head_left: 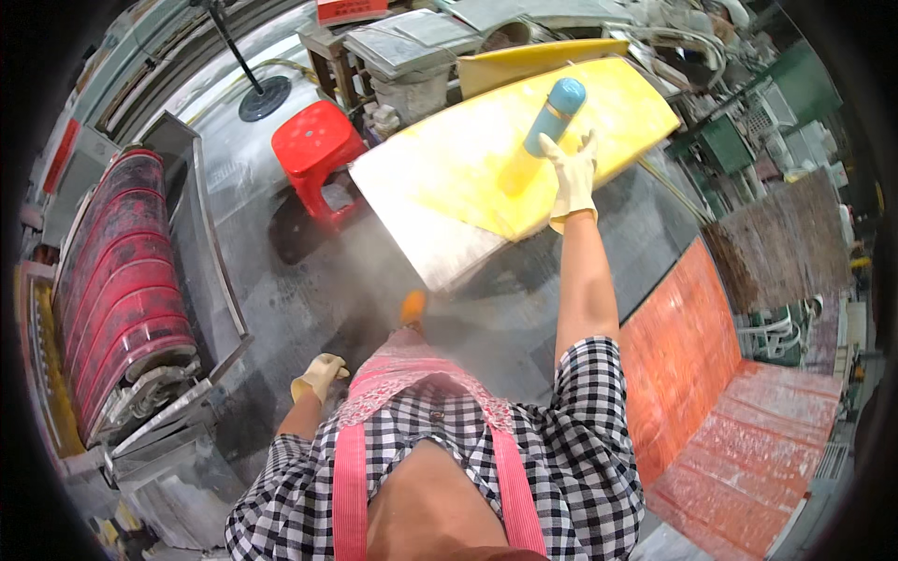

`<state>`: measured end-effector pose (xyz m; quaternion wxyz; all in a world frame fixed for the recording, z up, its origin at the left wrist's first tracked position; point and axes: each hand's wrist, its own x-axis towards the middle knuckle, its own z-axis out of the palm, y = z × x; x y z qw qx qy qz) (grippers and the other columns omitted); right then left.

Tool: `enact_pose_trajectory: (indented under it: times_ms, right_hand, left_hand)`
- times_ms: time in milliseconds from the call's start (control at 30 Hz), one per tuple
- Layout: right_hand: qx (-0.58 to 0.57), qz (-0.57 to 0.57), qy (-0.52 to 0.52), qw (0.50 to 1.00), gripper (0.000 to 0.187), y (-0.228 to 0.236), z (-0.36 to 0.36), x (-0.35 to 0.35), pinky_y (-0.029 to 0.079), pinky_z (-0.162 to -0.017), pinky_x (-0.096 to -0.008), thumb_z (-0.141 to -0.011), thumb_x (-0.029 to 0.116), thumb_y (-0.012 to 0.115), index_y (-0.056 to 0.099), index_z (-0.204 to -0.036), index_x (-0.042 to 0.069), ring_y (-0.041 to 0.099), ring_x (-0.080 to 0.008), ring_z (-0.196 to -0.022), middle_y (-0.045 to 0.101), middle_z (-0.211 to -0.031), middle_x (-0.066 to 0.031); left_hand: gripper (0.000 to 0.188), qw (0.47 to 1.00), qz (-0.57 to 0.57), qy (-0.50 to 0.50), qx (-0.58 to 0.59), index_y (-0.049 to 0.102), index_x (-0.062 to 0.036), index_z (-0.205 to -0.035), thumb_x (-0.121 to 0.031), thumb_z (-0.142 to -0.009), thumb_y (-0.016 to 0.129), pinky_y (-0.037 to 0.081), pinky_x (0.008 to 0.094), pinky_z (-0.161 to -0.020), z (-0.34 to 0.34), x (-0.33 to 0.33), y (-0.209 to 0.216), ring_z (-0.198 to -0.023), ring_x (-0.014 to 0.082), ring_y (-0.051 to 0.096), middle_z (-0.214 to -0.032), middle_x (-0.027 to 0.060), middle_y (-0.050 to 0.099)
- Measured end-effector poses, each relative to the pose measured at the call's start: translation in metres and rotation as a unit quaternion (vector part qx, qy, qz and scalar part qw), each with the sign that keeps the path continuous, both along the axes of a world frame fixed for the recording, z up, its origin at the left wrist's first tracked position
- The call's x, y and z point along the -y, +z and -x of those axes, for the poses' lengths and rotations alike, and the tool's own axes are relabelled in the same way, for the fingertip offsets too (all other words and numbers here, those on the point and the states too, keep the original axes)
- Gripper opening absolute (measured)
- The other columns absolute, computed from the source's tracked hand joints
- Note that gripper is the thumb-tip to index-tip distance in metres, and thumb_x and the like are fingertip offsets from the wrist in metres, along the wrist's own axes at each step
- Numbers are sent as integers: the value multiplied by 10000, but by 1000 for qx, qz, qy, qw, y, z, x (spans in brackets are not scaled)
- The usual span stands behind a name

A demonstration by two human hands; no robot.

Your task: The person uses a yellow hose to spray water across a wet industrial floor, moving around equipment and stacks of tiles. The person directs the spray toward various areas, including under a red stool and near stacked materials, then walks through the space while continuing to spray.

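My right hand [570, 174], in a pale cream glove, reaches forward with its fingers spread. Its fingertips are close to the lower end of a blue bottle [549, 122] with a rounded cap, and whether they touch cannot be made out. That bottle stands on a yellow-topped table [440, 159] whose near left corner is whitish. My left hand [323, 375], gloved alike, hangs low beside my body. Its fingers are loosely bent and apart, and I see nothing in them.
A red plastic stool [316, 145] stands left of the table. Further left is a machine with a red ribbed roller [131, 290]. Orange-red boards [687, 360] lie at my right. Behind the table are a dusty bucket [412, 91] and stacked sheets. A black round stand base [265, 98] rests on the floor.
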<state>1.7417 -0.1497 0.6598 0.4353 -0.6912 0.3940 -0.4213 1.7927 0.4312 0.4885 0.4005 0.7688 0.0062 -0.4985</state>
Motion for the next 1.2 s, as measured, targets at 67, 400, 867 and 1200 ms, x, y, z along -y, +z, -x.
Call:
enact_pose_trajectory:
  times_ms: [67, 400, 867, 1200]
  right_hand:
    - [-17, -4, -33, 999, 1175, -5, -29, 17, 364, -1097, -402, -581, 335, 902, 240, -1493, 1, 406, -337, -1334, 355, -1484, -223]
    - [-52, 5, -132, 990, 694, -11, -71, 27, 470, -963, -427, -688, 231, 856, 506, -1257, 42, 590, -281, -1082, 593, -1193, -135]
    - [7, 74, 88, 993, 590, 49, -177, 32, 491, -876, -358, -679, 211, 863, 583, -1138, -31, 625, -221, -966, 651, -1056, -138]
    - [11, 37, 81, 996, 581, -7, -415, 26, 513, -831, -389, -621, 232, 871, 603, -1072, -18, 656, -292, -899, 676, -977, -164]
  left_hand:
    - [401, 1000, 6, -31, -2, 601, 51, -1096, -288, -884, 569, 488, 285, -762, -26, 16, -5, -831, 180, 641, -904, 125, 699]
    - [400, 999, 36, -25, 33, 581, 42, -1133, -299, -927, 549, 485, 264, -828, -160, 105, 18, -880, 150, 633, -923, 90, 679]
    - [403, 995, 71, 71, -19, 579, 55, -1144, -295, -945, 556, 520, 278, -772, -169, 64, -41, -833, 187, 668, -944, 148, 699]
    - [390, 990, 83, 57, -94, 531, 49, -1199, -271, -977, 520, 531, 301, -822, -231, 50, -66, -912, 229, 673, -983, 178, 683]
